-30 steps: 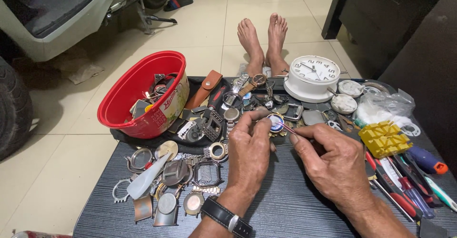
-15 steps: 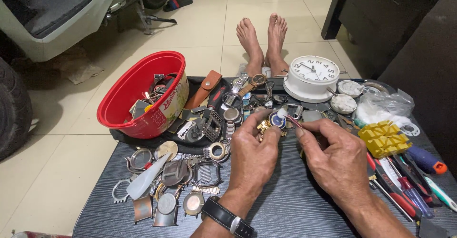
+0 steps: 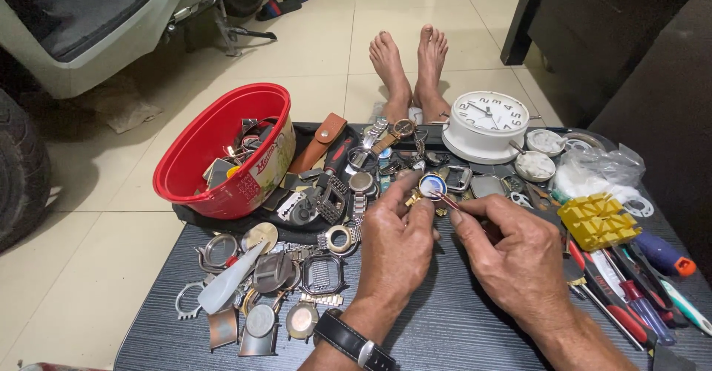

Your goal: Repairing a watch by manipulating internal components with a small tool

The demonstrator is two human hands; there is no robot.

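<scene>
The left hand (image 3: 397, 248) pinches a small round blue-faced watch case (image 3: 431, 185) at its fingertips above the dark table (image 3: 460, 326), while the right hand (image 3: 519, 256), just beside it, grips a thin red-handled tool (image 3: 448, 201) angled up-left, tip at the case's lower edge.

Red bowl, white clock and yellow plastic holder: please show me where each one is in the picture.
Red bowl (image 3: 194, 165): head view, on its bare inner wall.
White clock (image 3: 489, 113): head view, on its dial.
Yellow plastic holder (image 3: 598, 220): head view, on its ridged top.
</scene>
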